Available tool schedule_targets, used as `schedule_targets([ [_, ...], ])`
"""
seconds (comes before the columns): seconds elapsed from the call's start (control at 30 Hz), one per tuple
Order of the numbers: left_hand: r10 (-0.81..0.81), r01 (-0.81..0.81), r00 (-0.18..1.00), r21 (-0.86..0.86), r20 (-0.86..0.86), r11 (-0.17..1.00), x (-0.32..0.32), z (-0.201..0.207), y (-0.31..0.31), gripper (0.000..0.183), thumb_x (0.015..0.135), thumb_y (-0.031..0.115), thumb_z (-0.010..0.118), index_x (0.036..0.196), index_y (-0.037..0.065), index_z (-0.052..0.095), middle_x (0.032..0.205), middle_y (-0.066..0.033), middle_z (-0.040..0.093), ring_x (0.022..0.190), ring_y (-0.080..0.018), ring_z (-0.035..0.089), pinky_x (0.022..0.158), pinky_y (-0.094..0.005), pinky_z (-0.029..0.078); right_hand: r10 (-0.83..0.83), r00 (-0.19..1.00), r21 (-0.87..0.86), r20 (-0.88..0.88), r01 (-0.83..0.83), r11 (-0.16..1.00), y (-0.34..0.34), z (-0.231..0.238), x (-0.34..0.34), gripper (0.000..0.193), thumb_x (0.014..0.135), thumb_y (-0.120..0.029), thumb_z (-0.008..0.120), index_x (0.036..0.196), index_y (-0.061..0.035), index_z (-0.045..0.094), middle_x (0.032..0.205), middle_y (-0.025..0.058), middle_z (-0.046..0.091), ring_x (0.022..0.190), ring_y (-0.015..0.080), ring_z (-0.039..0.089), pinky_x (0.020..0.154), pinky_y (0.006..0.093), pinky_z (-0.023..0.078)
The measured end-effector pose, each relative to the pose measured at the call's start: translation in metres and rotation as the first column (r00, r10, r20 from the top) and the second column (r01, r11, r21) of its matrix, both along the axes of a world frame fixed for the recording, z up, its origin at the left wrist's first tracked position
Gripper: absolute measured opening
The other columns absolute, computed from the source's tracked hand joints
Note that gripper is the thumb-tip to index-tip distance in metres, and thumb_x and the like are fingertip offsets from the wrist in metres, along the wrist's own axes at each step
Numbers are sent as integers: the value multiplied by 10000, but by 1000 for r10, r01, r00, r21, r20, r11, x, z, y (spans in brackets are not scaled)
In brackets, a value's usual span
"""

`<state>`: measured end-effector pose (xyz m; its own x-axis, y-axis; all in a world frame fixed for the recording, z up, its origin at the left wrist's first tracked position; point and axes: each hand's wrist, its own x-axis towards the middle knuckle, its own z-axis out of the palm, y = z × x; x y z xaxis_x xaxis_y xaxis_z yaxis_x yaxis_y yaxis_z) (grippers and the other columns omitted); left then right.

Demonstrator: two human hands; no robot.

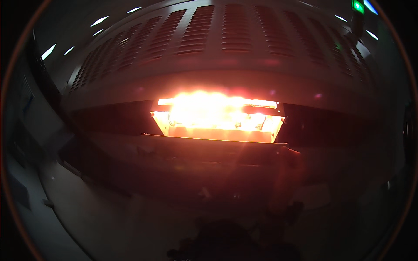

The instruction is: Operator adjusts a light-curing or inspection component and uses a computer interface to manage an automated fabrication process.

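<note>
A bright orange-white glow fills the heater opening point(222, 135) of a large machine, and its glare washes out the details inside. Just right of the opening's lower edge, a dim reddish shape looks like my right hand point(291, 157) with the forearm rising from below. It is at or close to the corner of the dark front ledge point(209, 150). Its fingers are lost in the dark, so whether it grips anything is hidden. My left hand does not show.
A broad curved hood point(235, 65) with rows of louvred vents spans the space above the glow. A dark curved tube or post point(48, 82) stands at the left. A green lit sign point(358, 6) hangs at upper right. Most of the lower area is in deep shadow.
</note>
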<state>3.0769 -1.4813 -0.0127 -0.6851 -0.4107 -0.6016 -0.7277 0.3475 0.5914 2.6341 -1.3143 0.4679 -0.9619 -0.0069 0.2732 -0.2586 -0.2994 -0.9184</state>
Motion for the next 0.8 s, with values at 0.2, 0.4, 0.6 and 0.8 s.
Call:
schedule_targets([
  [0.2, -99, 104, 992, -76, 73, 992, -14, -6, -1, 459, 1016, 361, 519, 1423, 157, 575, 1410, -196, 580, 1320, -336, 550, 1097, -493, 396, -218, 949, -282, -229, 150, 948, 7, -89, -81, 182, 1010, -184, 653, 1017, -13, 713, 933, 67, 711, 831, 155, 666, 808, 308, 555],
  [0.4, -173, 187, 977, -116, 124, 976, -18, -8, 0, 461, 1033, 356, 498, 1443, 155, 561, 1424, -212, 569, 1333, -342, 542, 1119, -482, 384, -215, 952, -112, -217, 194, 975, 4, -42, -44, 175, 1003, -172, 651, 1015, -8, 711, 935, 67, 711, 839, 151, 655, 808, 311, 547],
  [0.6, -227, 251, 960, -140, 164, 958, -20, -9, -5, 463, 1051, 351, 478, 1463, 154, 547, 1437, -228, 558, 1345, -348, 534, 1141, -470, 372, -206, 951, 35, -230, 220, 975, -8, 5, -5, 167, 996, -159, 649, 1014, -3, 708, 937, 67, 710, 846, 147, 645, 808, 313, 539],
  [0.8, -276, 311, 938, -156, 209, 938, -12, -2, -4, 464, 1068, 346, 457, 1483, 152, 532, 1451, -244, 547, 1358, -355, 526, 1163, -458, 360, -209, 950, 99, -230, 237, 967, -12, 21, 13, 160, 988, -146, 648, 1012, 1, 706, 939, 68, 710, 854, 143, 634, 808, 315, 532],
])
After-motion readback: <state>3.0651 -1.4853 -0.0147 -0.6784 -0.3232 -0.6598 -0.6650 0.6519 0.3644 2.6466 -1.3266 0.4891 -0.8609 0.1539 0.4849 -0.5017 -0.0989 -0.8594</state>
